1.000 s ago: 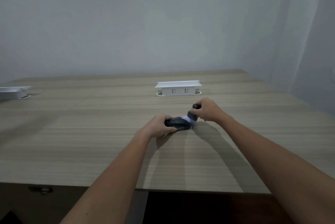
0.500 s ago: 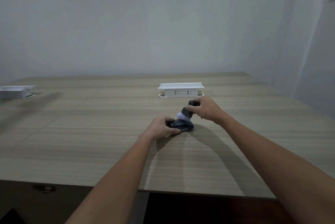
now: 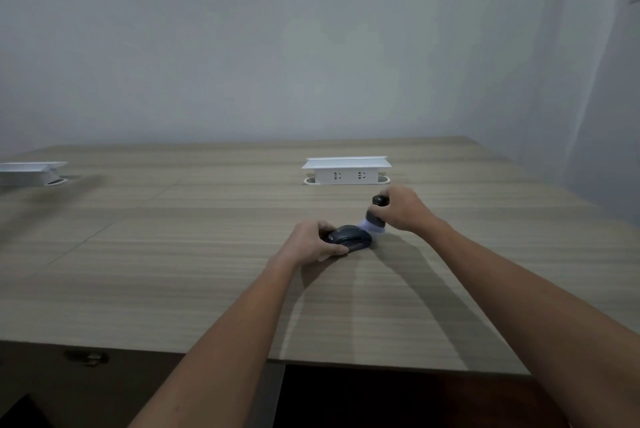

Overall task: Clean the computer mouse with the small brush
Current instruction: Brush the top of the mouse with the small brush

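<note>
Mouse sits mid-worktop, w/ left hand fingers curled round its near and far sides. Brush bristles touch mouse's right end; right hand fingers closed on brush handle. White socket box nr far edge; another at far-left corner.

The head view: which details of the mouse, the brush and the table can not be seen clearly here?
- Mouse: its left end is covered by the left hand; the small logo is too tiny to read.
- Brush: its handle is mostly wrapped by the right hand; whether the bristles touch the mouse is unclear.
- White socket box: cut by the left edge.
</note>
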